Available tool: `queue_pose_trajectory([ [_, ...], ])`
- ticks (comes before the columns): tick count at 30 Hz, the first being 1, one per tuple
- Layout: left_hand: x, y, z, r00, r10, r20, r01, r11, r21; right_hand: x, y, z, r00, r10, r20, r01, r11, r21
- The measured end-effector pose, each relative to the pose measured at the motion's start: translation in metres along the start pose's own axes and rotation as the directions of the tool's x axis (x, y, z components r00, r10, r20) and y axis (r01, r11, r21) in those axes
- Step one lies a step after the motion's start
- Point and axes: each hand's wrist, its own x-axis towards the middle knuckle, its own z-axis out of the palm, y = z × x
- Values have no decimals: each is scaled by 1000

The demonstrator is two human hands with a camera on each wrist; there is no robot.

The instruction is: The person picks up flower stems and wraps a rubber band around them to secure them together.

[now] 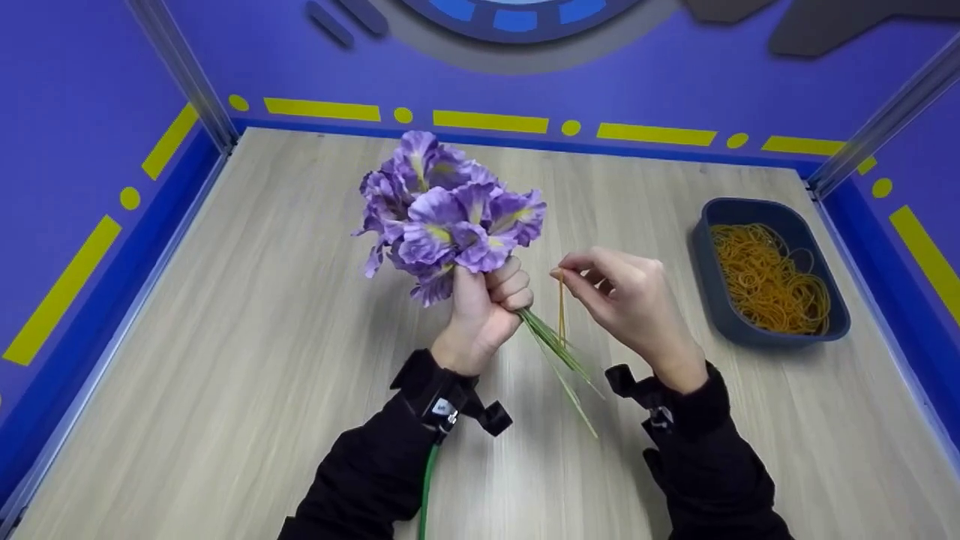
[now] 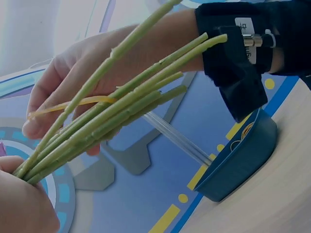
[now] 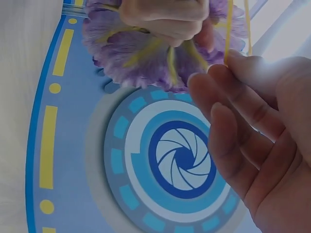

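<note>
My left hand point(image 1: 486, 315) grips a bunch of purple irises point(image 1: 457, 217) just under the blooms, fingers wrapped round the stems. Green stems point(image 1: 556, 346) fan out below the fist toward the lower right. To the right of them, my right hand point(image 1: 634, 304) pinches one end of a yellow rubber band point(image 1: 562, 307) between thumb and forefinger. The band is pulled long and runs down to the stems. In the left wrist view the rubber band point(image 2: 87, 101) passes behind one stem and meets the others; its far end is partly hidden among them.
A dark blue-grey tub point(image 1: 709, 300) of rubber bands point(image 1: 769, 281) stands on the right of the wooden table point(image 1: 247, 337). Blue panels with yellow marks point(image 1: 491, 121) close off the back and sides. A green cable point(image 1: 427, 487) runs along the left sleeve.
</note>
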Motion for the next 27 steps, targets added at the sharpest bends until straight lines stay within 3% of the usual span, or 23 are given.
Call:
queue_pose_trajectory([
  [4,-4,-3,1,998,-34,59,36,999,-32,0,10,6,1000,17,-11,-17,1000,-14],
  [8,-7,-4,1,984,3,176,11,997,-80,-2,24,16,999,44,20,-44,999,-20],
  [13,-7,0,-2,940,95,329,-51,989,-142,-6,33,33,992,50,116,-50,999,-5],
  [17,-6,7,-5,907,195,374,-139,976,-171,-10,25,53,976,11,217,-4,999,-34],
  [20,-5,18,-5,890,279,360,-212,953,-216,-14,8,64,939,24,343,-11,999,-40],
  [23,-5,32,-4,869,382,315,-304,914,-270,-19,-12,72,861,43,506,-25,999,-43],
  [25,-4,41,-3,839,462,288,-391,879,-272,-22,-23,73,814,37,580,-3,998,-59],
  [26,-4,45,-3,818,502,281,-439,860,-259,-23,-29,71,803,26,596,27,997,-79],
  [27,-3,48,-2,798,536,276,-482,842,-241,-24,-34,68,806,16,592,38,996,-79],
])
